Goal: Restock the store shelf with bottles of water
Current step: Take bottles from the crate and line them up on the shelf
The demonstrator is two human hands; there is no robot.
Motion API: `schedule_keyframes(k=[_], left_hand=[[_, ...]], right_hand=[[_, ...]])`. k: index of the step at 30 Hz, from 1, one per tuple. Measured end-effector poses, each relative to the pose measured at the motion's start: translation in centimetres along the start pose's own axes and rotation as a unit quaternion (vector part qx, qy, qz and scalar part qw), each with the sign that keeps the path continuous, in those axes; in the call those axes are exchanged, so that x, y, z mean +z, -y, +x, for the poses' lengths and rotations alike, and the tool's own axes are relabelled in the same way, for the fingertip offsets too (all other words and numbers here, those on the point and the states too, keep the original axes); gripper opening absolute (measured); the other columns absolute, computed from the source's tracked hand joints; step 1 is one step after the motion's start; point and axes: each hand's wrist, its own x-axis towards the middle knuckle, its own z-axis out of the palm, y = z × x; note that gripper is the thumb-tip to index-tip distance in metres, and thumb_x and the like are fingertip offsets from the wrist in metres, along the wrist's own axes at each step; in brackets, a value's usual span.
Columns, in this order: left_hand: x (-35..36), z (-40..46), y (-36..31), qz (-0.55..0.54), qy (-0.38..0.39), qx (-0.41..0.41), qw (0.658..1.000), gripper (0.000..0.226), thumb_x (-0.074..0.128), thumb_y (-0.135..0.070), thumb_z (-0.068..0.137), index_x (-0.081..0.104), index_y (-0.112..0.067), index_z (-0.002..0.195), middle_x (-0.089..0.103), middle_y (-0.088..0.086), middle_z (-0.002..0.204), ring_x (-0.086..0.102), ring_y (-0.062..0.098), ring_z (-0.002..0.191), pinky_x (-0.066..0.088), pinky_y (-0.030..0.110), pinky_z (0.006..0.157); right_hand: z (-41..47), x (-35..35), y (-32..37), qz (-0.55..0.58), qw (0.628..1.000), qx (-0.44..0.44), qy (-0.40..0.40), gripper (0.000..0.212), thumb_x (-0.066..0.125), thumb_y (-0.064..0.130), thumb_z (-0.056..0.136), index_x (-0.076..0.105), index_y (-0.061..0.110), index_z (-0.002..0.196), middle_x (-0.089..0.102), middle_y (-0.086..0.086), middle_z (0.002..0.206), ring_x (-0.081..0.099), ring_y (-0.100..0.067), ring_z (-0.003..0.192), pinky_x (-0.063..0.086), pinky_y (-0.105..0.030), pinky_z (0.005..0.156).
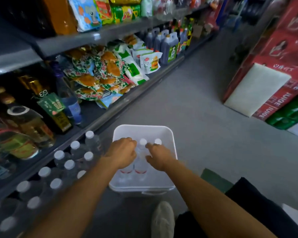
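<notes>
Both hands' grip (141,154) over binned bottles (143,142)

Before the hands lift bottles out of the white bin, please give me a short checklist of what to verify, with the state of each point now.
1. Left hand inside the white plastic bin: ok.
2. Right hand inside the bin: ok.
3. Grip of each hand on a clear water bottle: cannot tell, the picture is blurred.
4. White-capped bottles left in the bin: ok, two caps show beyond the fingers.
5. Free space on the lower grey shelf beyond the bottle rows: ok.
</notes>
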Motion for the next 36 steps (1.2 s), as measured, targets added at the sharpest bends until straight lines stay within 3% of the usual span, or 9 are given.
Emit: schedule_keyframes(k=[8, 18, 25, 28, 32, 36], left_hand=[[3.0, 1.0, 1.2, -0.012, 0.034, -0.028, 0.999, 0.031, 0.046, -0.026, 0.095, 0.058, -0.017, 0.122, 0.061, 0.007, 0.122, 0.061, 0.026, 0.103, 0.053, 0.037, 0.086], [1.0, -0.6, 2.6, 0.006, 0.003, -0.008, 1.0, 0.027, 0.047, -0.02, 0.091, 0.058, -0.014, 0.115, 0.058, 0.007, 0.118, 0.058, 0.028, 0.103, 0.048, 0.038, 0.082], [-5.2, -3.9, 2.7, 0.028, -0.075, -0.009, 0.997, 0.028, 0.047, -0.025, 0.091, 0.059, -0.015, 0.114, 0.056, 0.006, 0.121, 0.055, 0.029, 0.11, 0.046, 0.037, 0.081], [-8.8, -5.6, 2.9, 0.043, -0.114, -0.005, 0.993, 0.023, 0.047, -0.025, 0.092, 0.059, -0.014, 0.108, 0.056, 0.007, 0.114, 0.056, 0.03, 0.105, 0.043, 0.035, 0.071], [-14.1, -8.4, 3.8, 0.068, -0.174, 0.0, 0.982, 0.022, 0.046, -0.023, 0.09, 0.059, -0.013, 0.105, 0.057, 0.006, 0.107, 0.056, 0.029, 0.099, 0.047, 0.037, 0.07], [-19.4, -11.5, 5.2, 0.098, -0.223, -0.029, 0.969, 0.022, 0.047, -0.022, 0.09, 0.059, -0.013, 0.106, 0.057, 0.007, 0.109, 0.056, 0.029, 0.103, 0.047, 0.037, 0.073]], right_hand=[[2.9, 4.3, 1.0, -0.021, 0.998, 0.018, 0.052, 0.055, 0.051, 0.037, 0.096, 0.031, 0.018, 0.144, 0.053, -0.014, 0.135, 0.053, -0.034, 0.12, 0.045, -0.048, 0.099], [1.3, 0.7, 2.2, -0.022, 1.0, -0.013, 0.013, 0.046, 0.053, 0.03, 0.095, 0.041, 0.009, 0.134, 0.055, -0.017, 0.129, 0.054, -0.033, 0.115, 0.042, -0.039, 0.095], [-2.4, -6.9, 5.4, -0.011, 0.996, -0.041, -0.077, 0.034, 0.06, 0.035, 0.088, 0.054, 0.008, 0.107, 0.061, -0.017, 0.115, 0.057, -0.035, 0.102, 0.041, -0.033, 0.076], [-4.2, -11.1, 7.6, -0.008, 0.988, -0.078, -0.133, 0.027, 0.064, 0.032, 0.083, 0.046, 0.012, 0.085, 0.062, -0.02, 0.102, 0.057, -0.039, 0.094, 0.037, -0.032, 0.066], [-6.4, -17.0, 11.7, 0.006, 0.967, -0.134, -0.218, 0.031, 0.065, 0.032, 0.079, 0.056, 0.003, 0.088, 0.062, -0.016, 0.091, 0.056, -0.036, 0.083, 0.049, -0.038, 0.068], [-7.8, -22.3, 16.7, 0.021, 0.939, -0.199, -0.278, 0.029, 0.065, 0.03, 0.079, 0.049, 0.007, 0.075, 0.052, -0.011, 0.072, 0.05, -0.03, 0.07, 0.034, -0.035, 0.056]])
